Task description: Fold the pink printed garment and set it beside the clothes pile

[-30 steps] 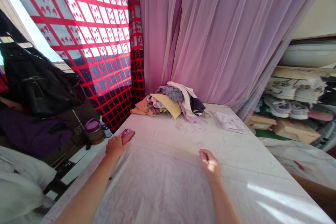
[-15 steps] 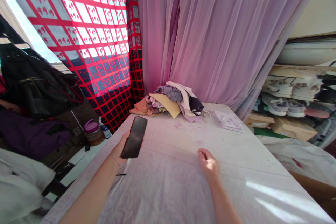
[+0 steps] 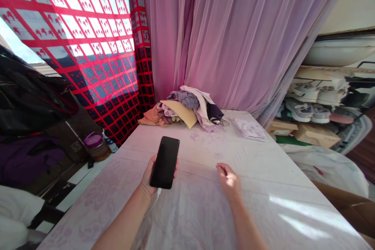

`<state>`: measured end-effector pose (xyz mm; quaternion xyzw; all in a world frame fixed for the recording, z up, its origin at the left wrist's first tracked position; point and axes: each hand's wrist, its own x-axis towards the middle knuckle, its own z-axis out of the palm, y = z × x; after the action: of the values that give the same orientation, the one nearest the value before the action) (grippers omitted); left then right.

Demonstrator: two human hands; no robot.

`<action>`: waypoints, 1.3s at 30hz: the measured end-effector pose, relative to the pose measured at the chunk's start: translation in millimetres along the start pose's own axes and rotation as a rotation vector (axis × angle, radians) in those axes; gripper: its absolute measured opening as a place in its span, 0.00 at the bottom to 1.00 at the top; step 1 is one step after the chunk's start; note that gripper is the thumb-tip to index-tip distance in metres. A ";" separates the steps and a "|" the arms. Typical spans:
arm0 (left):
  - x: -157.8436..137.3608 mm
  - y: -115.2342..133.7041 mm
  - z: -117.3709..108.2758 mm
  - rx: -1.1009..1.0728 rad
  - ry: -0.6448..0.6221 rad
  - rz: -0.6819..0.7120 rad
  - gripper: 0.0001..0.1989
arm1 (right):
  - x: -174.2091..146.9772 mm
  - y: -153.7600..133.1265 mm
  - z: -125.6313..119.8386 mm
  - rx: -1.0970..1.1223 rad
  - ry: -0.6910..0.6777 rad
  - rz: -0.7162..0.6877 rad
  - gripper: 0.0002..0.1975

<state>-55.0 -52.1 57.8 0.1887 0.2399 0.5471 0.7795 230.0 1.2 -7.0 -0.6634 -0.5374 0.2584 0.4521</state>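
Observation:
A black smartphone (image 3: 165,163) with a dark screen is held in my left hand (image 3: 149,177), the fingers wrapped round its edges. From the phone's lower end a white cable (image 3: 158,194) trails down over the bed. My right hand (image 3: 229,179) is curled above the pale floral sheet (image 3: 199,199), to the right of the phone. Its fingers are closed, and whatever might be inside them is hidden. Beyond both hands lies a heap of crumpled clothes (image 3: 187,103), with a folded floral cloth (image 3: 249,129) to the right of it.
Purple curtains (image 3: 234,39) hang behind the bed, with a red-and-navy patterned curtain (image 3: 99,43) at the left. A purple-lidded jar (image 3: 96,147) stands beside the bed. On the right, a rack holds sneakers (image 3: 304,109) and cardboard boxes (image 3: 318,136).
My left hand has brought the smartphone to the right and nearer to me, and the white cable now shows. My right hand stays curled. The view has turned slightly right.

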 end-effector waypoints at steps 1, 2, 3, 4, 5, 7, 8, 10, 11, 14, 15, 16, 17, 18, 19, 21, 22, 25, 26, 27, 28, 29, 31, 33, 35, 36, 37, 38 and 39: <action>1.1 2.8 -0.3 -0.005 0.003 -0.010 0.29 | -0.2 0.5 0.3 -0.001 0.004 -0.002 0.20; 2.9 5.7 -0.4 -0.008 0.009 -0.020 0.29 | -0.9 0.7 1.2 -0.002 0.007 -0.009 0.20; 5.3 8.5 -0.2 -0.010 0.021 -0.031 0.29 | -2.1 0.5 2.9 0.000 0.008 -0.019 0.20; 8.4 11.1 0.4 -0.009 0.036 -0.045 0.28 | -3.9 -0.4 5.4 0.005 0.000 -0.031 0.20; 11.8 13.2 1.4 -0.007 0.052 -0.058 0.28 | -6.3 -2.2 8.9 0.017 -0.015 -0.041 0.21; 18.8 15.7 4.6 -0.004 0.075 -0.079 0.27 | -12.8 -9.2 17.9 0.063 -0.075 -0.063 0.21; 21.9 16.0 6.4 -0.003 0.079 -0.090 0.27 | -16.8 -14.6 22.7 0.088 -0.107 -0.085 0.21; 26.7 15.1 9.0 -0.006 0.070 -0.113 0.27 | -26.4 -28.6 30.9 0.113 -0.131 -0.190 0.21; 28.2 14.2 9.4 -0.009 0.063 -0.124 0.27 | -32.1 -36.8 33.8 0.095 -0.125 -0.280 0.20; 30.2 10.1 6.0 -0.017 0.047 -0.155 0.27 | -52.8 -61.9 38.2 -0.034 -0.070 -0.613 0.18; 30.2 8.5 3.6 -0.011 0.050 -0.166 0.27 | -60.4 -69.3 39.2 -0.095 -0.081 -0.720 0.18; 30.0 6.8 1.0 -0.001 0.055 -0.180 0.27 | -67.7 -75.8 40.6 -0.150 -0.103 -0.819 0.18; 29.7 5.0 -1.6 0.010 0.059 -0.192 0.28 | -74.2 -81.2 42.5 -0.201 -0.138 -0.904 0.19; 29.4 3.2 -3.9 0.017 0.058 -0.199 0.28 | -79.1 -85.4 45.0 -0.242 -0.178 -0.975 0.19; 29.1 1.3 -5.7 0.019 0.054 -0.202 0.28 | -81.9 -88.3 48.0 -0.275 -0.215 -1.025 0.19; 28.6 -1.7 -7.3 0.009 0.050 -0.201 0.28 | -79.8 -90.4 54.3 -0.329 -0.248 -1.048 0.19; 28.4 -2.6 -7.0 0.003 0.053 -0.201 0.28 | -74.8 -89.8 56.9 -0.353 -0.232 -1.024 0.19; 27.2 -2.2 -3.4 -0.015 0.056 -0.214 0.27 | -51.4 -82.7 59.5 -0.389 -0.075 -0.873 0.20; 26.7 -1.3 -1.8 -0.025 0.044 -0.220 0.27 | -43.9 -79.4 58.5 -0.382 -0.012 -0.828 0.20; 26.3 -0.1 -0.3 -0.036 0.031 -0.225 0.28 | -38.1 -76.2 56.8 -0.367 0.039 -0.796 0.20; 26.0 0.9 0.9 -0.047 0.022 -0.228 0.28 | -34.8 -73.3 54.8 -0.346 0.075 -0.779 0.20; 26.0 1.8 2.0 -0.055 0.018 -0.229 0.28 | -34.3 -71.0 52.5 -0.318 0.095 -0.775 0.20; 26.9 2.4 4.0 -0.060 0.025 -0.226 0.28 | -40.6 -68.8 48.4 -0.247 0.100 -0.796 0.17; 28.8 1.4 6.9 -0.059 0.031 -0.226 0.28 | -52.6 -70.1 45.6 -0.163 0.101 -0.825 0.12; 31.2 -0.8 11.8 -0.048 0.036 -0.232 0.30 | -64.0 -73.5 44.1 -0.094 0.106 -0.841 0.07; 32.2 -2.3 14.9 -0.039 0.043 -0.231 0.30 | -68.0 -75.3 43.6 -0.072 0.107 -0.844 0.06; 33.1 -4.1 18.4 -0.031 0.051 -0.228 0.31 | -70.8 -77.0 43.4 -0.054 0.106 -0.845 0.06; 33.8 -6.2 22.0 -0.027 0.058 -0.224 0.31 | -72.5 -78.3 43.2 -0.039 0.103 -0.847 0.06; 34.3 -8.7 25.5 -0.029 0.060 -0.221 0.32 | -73.3 -79.2 43.0 -0.028 0.103 -0.851 0.07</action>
<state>-23.7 -23.3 67.9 0.1334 0.2747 0.4664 0.8302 135.1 -53.3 32.3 -0.4006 -0.7434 0.0081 0.5355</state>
